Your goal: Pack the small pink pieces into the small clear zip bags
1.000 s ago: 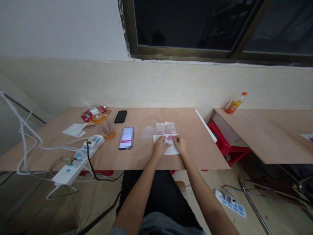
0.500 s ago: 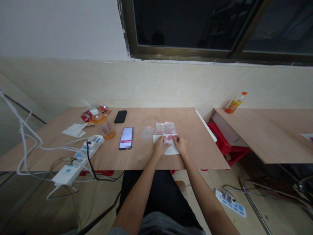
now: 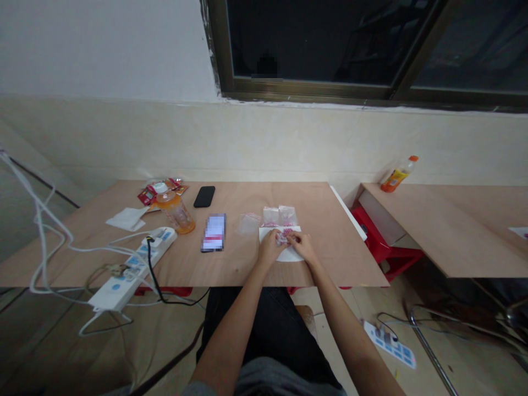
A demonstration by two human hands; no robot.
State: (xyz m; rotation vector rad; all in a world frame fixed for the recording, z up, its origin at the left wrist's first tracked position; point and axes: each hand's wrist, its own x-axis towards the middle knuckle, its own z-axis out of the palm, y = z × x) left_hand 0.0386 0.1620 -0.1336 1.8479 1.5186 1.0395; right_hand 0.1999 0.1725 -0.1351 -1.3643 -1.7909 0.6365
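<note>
Plywood surface (image 3: pixel 231 269) stretches ahead of us, with our dark trousers (image 3: pixel 264 330) just below its front edge and both forearms reaching onto it. Our left hand (image 3: pixel 269 247) and right hand (image 3: pixel 303 246) meet over a small clear bag (image 3: pixel 282 238) with pink contents, held just above a white paper sheet (image 3: pixel 289 255). Our left fingers (image 3: pixel 275 237) curl closely over one side of the bag, and our right fingers (image 3: pixel 293 238) pinch the other; the exact grip is too small to make out. Just beyond the paper lie two more clear bags (image 3: pixel 279 216) side by side, touching its far edge, and to their left lies a flat, empty-looking clear bag (image 3: pixel 248 224). Further left are a pixelated rectangular item (image 3: pixel 213 232), an orange-tinted plastic bottle (image 3: pixel 176 214), and a white power strip (image 3: pixel 159 242) with a black cable (image 3: pixel 153 275) plugged in. Past these sit a white tissue (image 3: pixel 127 218), a black phone (image 3: pixel 204 196), and red wrappers (image 3: pixel 148 192). To the right, a red stool (image 3: pixel 383 242) stands beside the surface, with a second plywood surface (image 3: pixel 449 231) carrying an orange-labelled bottle (image 3: pixel 398 176). A tiled wall (image 3: pixel 124 143) and a dark window (image 3: pixel 325 44) close off the far side.
</note>
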